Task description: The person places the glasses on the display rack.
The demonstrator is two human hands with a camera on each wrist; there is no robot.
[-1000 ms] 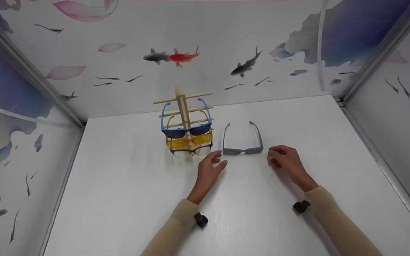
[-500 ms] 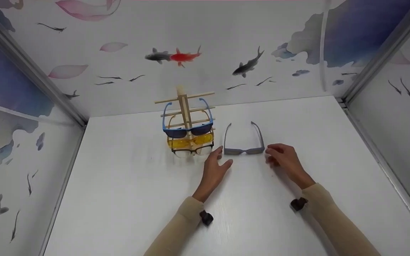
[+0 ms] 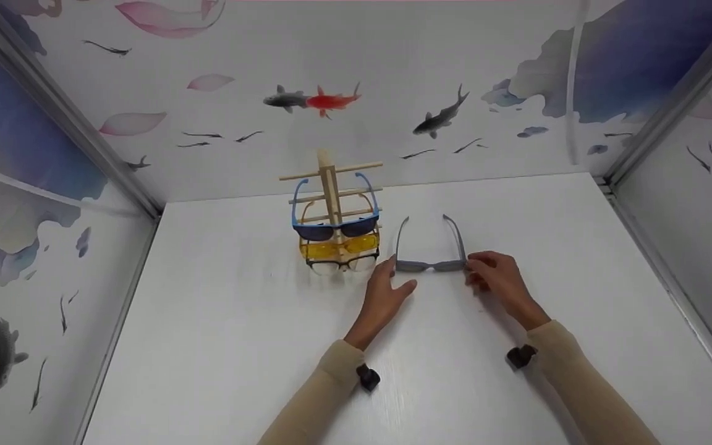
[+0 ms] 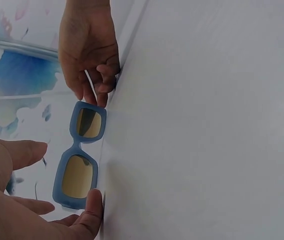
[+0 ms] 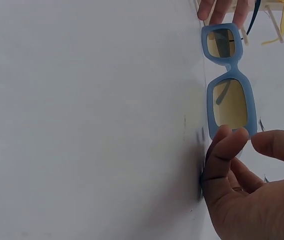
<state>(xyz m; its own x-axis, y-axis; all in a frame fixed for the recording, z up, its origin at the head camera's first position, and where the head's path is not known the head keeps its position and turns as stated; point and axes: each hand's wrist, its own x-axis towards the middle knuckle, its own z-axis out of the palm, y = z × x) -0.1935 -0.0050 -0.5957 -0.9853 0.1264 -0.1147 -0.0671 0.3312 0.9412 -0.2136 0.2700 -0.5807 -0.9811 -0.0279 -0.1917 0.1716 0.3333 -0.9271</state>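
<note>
A pair of blue-grey sunglasses [image 3: 431, 266] with brownish lenses stands on the white table, temples unfolded and pointing toward the back wall. My left hand [image 3: 383, 298] is at its left end, fingers extended along the outer corner and thumb held apart in front. At the opposite end, my right hand [image 3: 499, 281] pinches the outer corner of the frame between thumb and fingers. In the right wrist view, the right fingertips [image 5: 238, 137] overlap the lower edge of the near lens. The left wrist view shows a left fingertip [image 4: 94, 199] against the near rim.
Just left of the sunglasses stands a wooden display rack [image 3: 331, 188] with crossbars. It carries blue sunglasses [image 3: 336, 230], yellow glasses [image 3: 339, 247] and black-rimmed clear glasses [image 3: 343, 264]. Printed wall panels [image 3: 393, 55] enclose the white table [image 3: 220, 346] at the back and sides.
My left hand has moved right, from beside the rack to the sunglasses' left end. My right hand has closed in on their right corner. The head view has shifted slightly.
</note>
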